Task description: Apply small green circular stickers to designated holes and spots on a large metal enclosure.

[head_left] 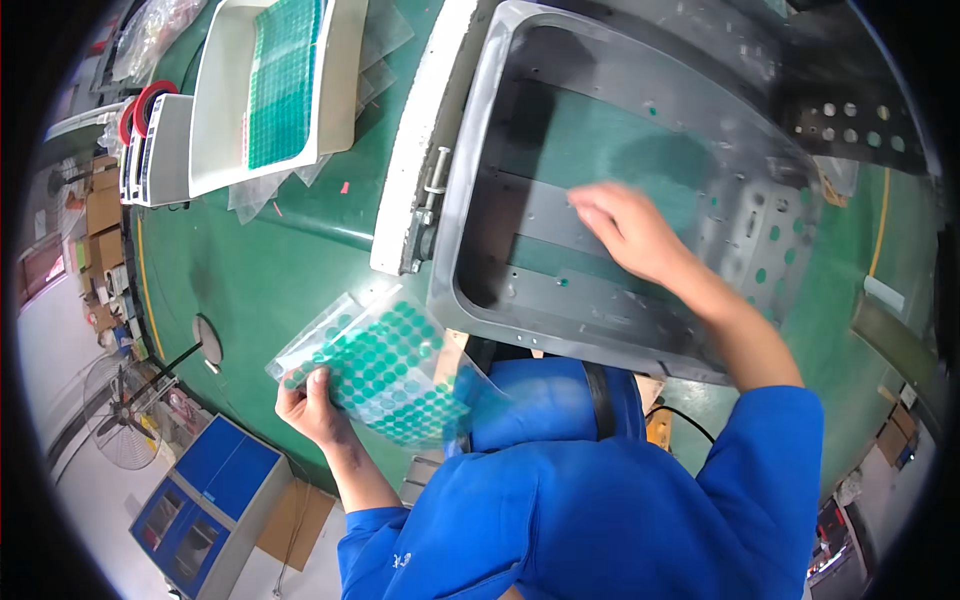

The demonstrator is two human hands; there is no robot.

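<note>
My left hand (312,408) pinches the edge of a clear sheet of round green stickers (385,345), thumb on top. The sheet hangs in front of my lap, its lower right part blurred. My right hand (628,232) is above a large grey metal housing (560,330), over its recessed inside. The fingers of that hand are drawn together, and whatever they may hold is too small to make out. The housing has a raised rim, crossbars and several holes, and green shows through its openings. A few small green dots (563,282) sit on the housing.
A white bin (340,90) with more green sticker sheets (285,80) stands at the far left, beside red tape rolls (155,105). A white bar (425,130) runs along the housing's left side. Farther left are a fan (122,412) and a blue cabinet (230,468).
</note>
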